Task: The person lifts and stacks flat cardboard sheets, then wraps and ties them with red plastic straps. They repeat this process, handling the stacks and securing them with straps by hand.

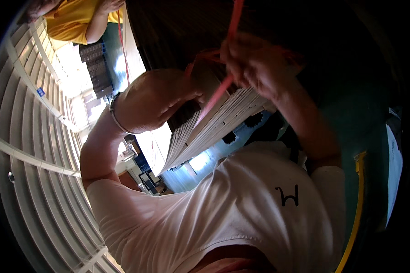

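A tall stack of flat cardboard sheets (205,125) stands in front of me, its layered edges facing my body. Red plastic strap (218,95) runs slantwise over the near edge and up past the top of the view. My right hand (253,68) pinches this strap above the stack, its fingers curled and slightly blurred. Close by on the left, my left hand (161,98), with a band at the wrist, is bent over the stack's edge. Its fingers are closed where a loop of the strap meets them; the fingertips are partly in shadow.
At the upper left a person in a yellow shirt (73,22) stands across the stack, near another red strap (121,45). Behind are piled dark bundles (95,68). The green floor (182,178) shows below, with a yellow line (360,200) at right.
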Available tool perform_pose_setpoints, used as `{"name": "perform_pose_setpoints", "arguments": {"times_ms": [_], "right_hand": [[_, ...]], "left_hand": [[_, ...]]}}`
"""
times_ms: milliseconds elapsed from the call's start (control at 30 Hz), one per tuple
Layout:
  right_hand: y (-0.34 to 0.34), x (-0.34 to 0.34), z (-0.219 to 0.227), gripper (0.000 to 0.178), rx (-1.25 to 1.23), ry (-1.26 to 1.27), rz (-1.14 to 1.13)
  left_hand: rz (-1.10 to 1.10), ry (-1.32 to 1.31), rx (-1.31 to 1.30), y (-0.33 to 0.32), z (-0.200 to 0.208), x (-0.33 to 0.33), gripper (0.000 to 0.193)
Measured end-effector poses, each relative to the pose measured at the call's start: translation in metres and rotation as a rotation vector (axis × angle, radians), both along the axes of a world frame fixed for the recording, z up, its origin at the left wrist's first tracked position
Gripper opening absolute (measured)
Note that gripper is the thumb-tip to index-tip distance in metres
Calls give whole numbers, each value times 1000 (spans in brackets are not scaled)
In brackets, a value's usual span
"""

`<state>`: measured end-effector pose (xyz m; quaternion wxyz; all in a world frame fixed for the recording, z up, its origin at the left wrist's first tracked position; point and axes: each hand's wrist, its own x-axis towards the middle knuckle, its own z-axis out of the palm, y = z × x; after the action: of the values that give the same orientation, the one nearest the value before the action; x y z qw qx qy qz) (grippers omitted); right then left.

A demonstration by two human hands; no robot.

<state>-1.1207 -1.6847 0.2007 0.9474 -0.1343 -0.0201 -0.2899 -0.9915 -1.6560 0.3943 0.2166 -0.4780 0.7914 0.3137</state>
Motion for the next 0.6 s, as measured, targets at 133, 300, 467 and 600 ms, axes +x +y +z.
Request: {"name": "perform_pose_setpoints", "arguments": {"times_ms": [133, 300, 467, 600], "right_hand": [[-28, 46, -19, 21, -47, 341, -113], [-74, 88, -12, 18, 96, 223, -31], [-76, 102, 12, 24, -343, 345, -265], [-70, 82, 42, 23, -737, 354, -232]], "left_hand": [[33, 126, -17, -5, 2, 3, 16], [-47, 84, -80, -4, -3, -2, 22], [-21, -39, 3, 4, -46, -11, 22], [-56, 145, -191, 5, -56, -14, 21]]}}
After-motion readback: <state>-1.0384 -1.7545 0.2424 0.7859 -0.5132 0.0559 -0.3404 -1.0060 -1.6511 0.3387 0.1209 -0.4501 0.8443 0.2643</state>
